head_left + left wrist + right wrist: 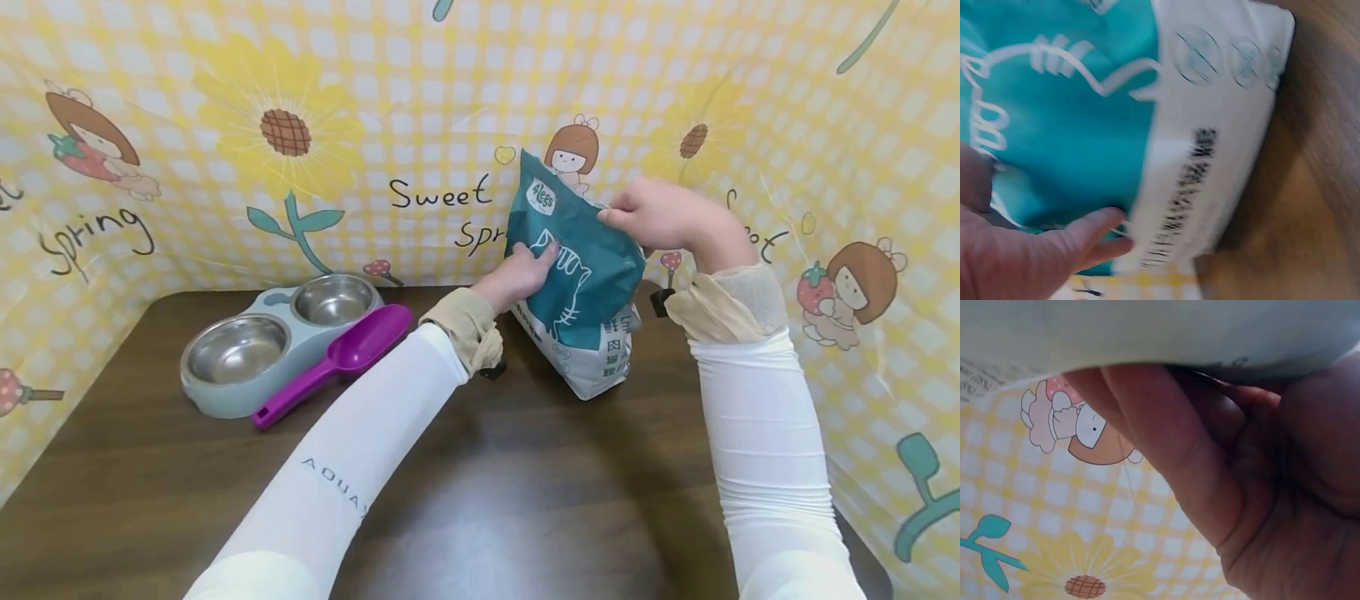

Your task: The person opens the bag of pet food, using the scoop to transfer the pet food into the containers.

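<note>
A teal and white cat food bag (581, 292) with a white cat outline stands tilted on the table, its top edge slanting down to the right. My left hand (519, 273) grips its left side, thumb across the front. In the left wrist view, that hand (1029, 256) lies against the teal panel beside the white strip. At the bag's upper right corner, my right hand (663, 212) pinches the top edge. The right wrist view shows the fingers (1166, 425) curled under the pale bag surface; their tips are hidden.
A light blue double feeder (217, 406) with two steel bowls stands at the left on the dark wooden table (450, 500). Against its front side lies a purple scoop (337, 358). A yellow checked cloth (420, 108) hangs behind and around the table.
</note>
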`<state>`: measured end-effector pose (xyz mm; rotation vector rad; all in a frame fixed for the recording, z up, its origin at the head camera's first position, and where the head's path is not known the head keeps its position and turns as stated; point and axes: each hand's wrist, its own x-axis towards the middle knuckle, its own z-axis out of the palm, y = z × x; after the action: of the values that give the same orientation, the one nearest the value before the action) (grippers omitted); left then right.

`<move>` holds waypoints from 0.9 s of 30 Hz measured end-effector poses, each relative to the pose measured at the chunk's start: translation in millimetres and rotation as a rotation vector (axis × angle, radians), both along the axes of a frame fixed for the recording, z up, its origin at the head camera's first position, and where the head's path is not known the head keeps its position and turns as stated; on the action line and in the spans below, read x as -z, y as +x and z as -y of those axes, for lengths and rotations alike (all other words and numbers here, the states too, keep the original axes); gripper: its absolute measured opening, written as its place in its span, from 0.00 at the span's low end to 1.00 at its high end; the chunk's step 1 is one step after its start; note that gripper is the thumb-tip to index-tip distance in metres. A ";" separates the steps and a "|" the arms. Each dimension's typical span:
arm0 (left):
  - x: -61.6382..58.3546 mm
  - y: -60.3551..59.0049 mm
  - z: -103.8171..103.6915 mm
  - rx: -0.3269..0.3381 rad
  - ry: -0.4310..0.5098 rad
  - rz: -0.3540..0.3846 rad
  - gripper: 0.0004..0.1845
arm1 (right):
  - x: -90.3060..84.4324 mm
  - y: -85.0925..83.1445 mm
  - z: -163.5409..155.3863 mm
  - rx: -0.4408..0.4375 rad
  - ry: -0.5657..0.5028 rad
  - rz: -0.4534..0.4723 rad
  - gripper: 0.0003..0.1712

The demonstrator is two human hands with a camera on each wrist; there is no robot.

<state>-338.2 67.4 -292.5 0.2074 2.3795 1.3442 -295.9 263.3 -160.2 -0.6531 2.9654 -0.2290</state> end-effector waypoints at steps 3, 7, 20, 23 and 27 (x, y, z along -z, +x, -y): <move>-15.2 10.1 -5.3 0.007 -0.079 0.002 0.55 | -1.0 -1.4 -3.2 0.008 -0.005 0.037 0.27; -35.3 26.9 -14.1 -0.038 -0.075 -0.144 0.54 | 1.2 -1.7 -8.6 0.043 -0.042 0.087 0.28; -53.5 39.6 -39.8 0.093 0.251 -0.158 0.22 | 24.4 0.6 -19.0 0.137 -0.306 0.161 0.38; -54.4 38.6 -40.6 0.092 0.260 -0.149 0.23 | 24.5 -0.6 -18.1 0.145 -0.309 0.130 0.36; -55.3 39.8 -40.8 0.088 0.258 -0.144 0.23 | 25.4 -0.5 -15.4 0.151 -0.365 0.107 0.32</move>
<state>-298.4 108.2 -237.3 0.4906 2.2732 1.6408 -296.5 278.7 -185.6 -0.4295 2.8921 -0.8048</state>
